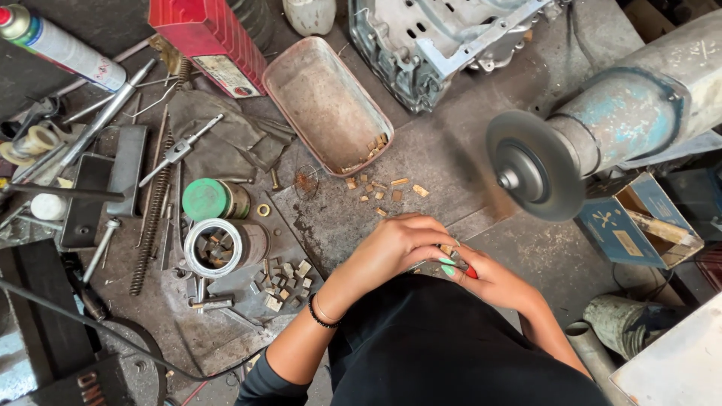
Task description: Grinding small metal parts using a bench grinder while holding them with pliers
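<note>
Risky: left hand (395,248) and right hand (481,278) pressed together, pinching a small brass piece (447,249) just beside the grinding wheel (534,165)—fingertips could slip against it.

A small tan metal piece (447,249) sits pinched between the fingertips (448,261) of both hands, only its pale upper edge showing above the painted nails; the rest is hidden by the fingers. A slim red-tipped tool (470,273) lies just beside those fingertips on the right-hand side, angled outward, its far end covered by the palm. Just beyond the knuckles, loose tan chips (380,192) of the same kind lie scattered flat on the grey work surface, well apart from one another, the nearest (381,212) close to the left fingers.
</note>
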